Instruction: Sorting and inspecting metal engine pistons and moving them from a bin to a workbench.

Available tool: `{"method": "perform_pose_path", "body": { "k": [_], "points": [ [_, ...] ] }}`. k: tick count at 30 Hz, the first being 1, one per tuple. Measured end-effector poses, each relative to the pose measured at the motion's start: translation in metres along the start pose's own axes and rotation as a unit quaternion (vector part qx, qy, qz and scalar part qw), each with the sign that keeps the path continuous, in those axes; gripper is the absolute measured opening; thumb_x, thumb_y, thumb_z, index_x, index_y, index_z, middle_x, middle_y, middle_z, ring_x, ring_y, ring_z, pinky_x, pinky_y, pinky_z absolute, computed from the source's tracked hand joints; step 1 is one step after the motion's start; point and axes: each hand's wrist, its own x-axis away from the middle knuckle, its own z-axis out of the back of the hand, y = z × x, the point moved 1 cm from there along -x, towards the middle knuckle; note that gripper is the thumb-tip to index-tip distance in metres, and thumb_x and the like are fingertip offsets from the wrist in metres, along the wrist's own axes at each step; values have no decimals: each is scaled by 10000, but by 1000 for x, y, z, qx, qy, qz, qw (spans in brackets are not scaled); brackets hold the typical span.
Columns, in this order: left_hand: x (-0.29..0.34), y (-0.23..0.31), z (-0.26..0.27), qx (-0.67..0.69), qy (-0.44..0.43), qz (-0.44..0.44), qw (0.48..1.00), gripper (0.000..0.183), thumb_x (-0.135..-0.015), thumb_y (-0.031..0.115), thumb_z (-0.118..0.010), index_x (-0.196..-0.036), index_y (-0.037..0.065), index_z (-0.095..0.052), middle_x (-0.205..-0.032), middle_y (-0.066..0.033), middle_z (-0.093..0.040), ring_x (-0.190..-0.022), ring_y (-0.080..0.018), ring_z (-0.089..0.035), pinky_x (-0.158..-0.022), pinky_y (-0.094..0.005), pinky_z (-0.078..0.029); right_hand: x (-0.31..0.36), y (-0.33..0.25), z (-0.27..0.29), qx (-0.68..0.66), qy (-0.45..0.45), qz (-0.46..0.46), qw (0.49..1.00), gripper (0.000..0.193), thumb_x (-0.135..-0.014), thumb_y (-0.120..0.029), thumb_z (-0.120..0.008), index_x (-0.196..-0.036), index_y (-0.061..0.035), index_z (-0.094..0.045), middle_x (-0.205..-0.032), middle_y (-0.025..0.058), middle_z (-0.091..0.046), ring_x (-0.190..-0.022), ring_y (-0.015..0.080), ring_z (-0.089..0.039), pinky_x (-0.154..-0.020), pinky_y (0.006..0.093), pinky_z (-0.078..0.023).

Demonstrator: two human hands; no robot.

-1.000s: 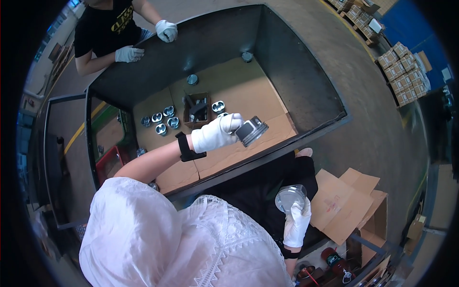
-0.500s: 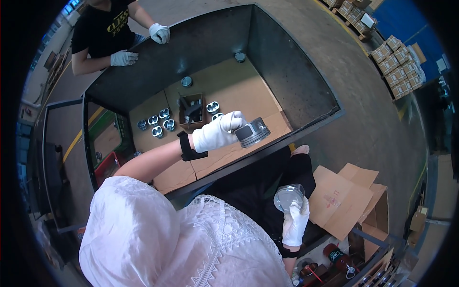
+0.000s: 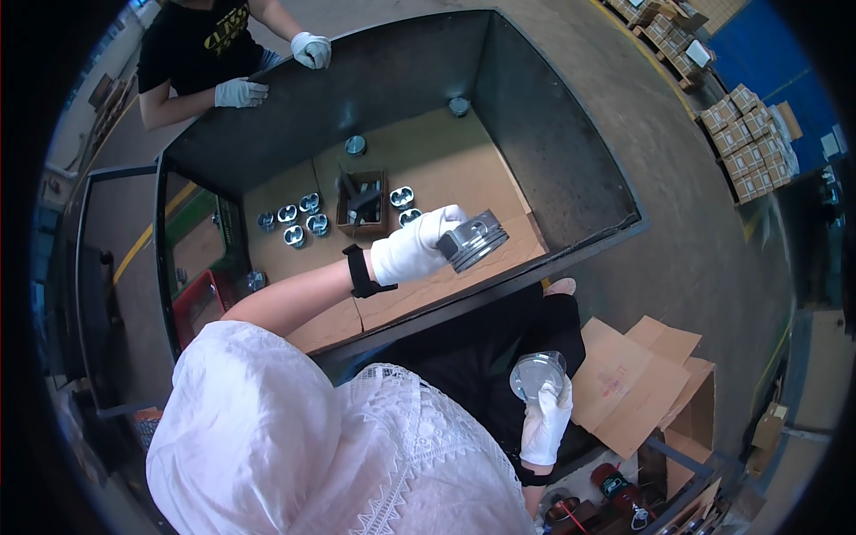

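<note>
My gloved left hand [image 3: 417, 247] is closed around a metal piston [image 3: 475, 241], held tilted over the near part of a dark metal bin [image 3: 571, 178]. The ring grooves face right, away from my fingers. Lower down and to the right, outside the bin, my gloved right hand [image 3: 546, 423] grips the edge of a second piston [image 3: 536, 377] with its round flat face upward. Inside the bin, several pistons [image 3: 294, 235] stand on cardboard [image 3: 419, 294], beside a small open box [image 3: 361, 229] with dark parts in it.
Across the bin, another person's gloved hands [image 3: 310, 51] rest on its far rim. Flattened cardboard [image 3: 611, 379] lies to my right, above a red bottle [image 3: 620, 486]. A red crate [image 3: 201, 303] is at the left. Stacked cartons [image 3: 747, 147] stand on a pallet behind.
The piston in my left hand has turned, its grooved side now tilting upward to the right. My right hand keeps its piston almost in place. The view has shifted slightly.
</note>
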Motion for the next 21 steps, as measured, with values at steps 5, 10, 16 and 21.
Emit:
{"method": "perform_pose_path", "body": {
  "k": [5, 10, 16, 21],
  "points": [
    [-1, -2, 3, -100, -23, -37, 994, 281, -784, -95, -648, -994, 64, -550, -888, -85, -546, -777, -254, -544, -695, -324, -460, -1, 1, 1, 8, -1, -2, 1000, 463, -860, -41, -668, -1292, -19, -502, -1176, 73, -587, -1073, 173, -591, -953, 319, -486],
    [3, -8, 0, -72, -13, -19, 997, 305, -752, -106, -642, -993, 57, -551, -888, -94, -550, -767, -268, -552, -674, -336, -462, -2, 1, 1, 13, 0, -5, 1000, 444, -865, -44, -668, -1280, -23, -509, -1167, 68, -592, -1065, 166, -592, -950, 311, -486],
    [3, -8, 1, -106, -20, -29, 994, 298, -737, -77, -658, -989, 40, -552, -885, -109, -546, -781, -286, -564, -696, -350, -468, -2, 1, 2, 11, -4, 0, 1000, 429, -869, -39, -658, -1271, -25, -512, -1162, 67, -592, -1056, 164, -594, -945, 307, -487],
    [7, -14, -1, -46, -41, -23, 998, 316, -749, -76, -654, -1030, 34, -563, -936, -99, -573, -808, -256, -575, -716, -351, -484, -1, -1, -1, 18, 1, -7, 1000, 445, -860, -48, -651, -1279, -15, -502, -1167, 73, -582, -1065, 167, -588, -943, 309, -485]
  ]
}}
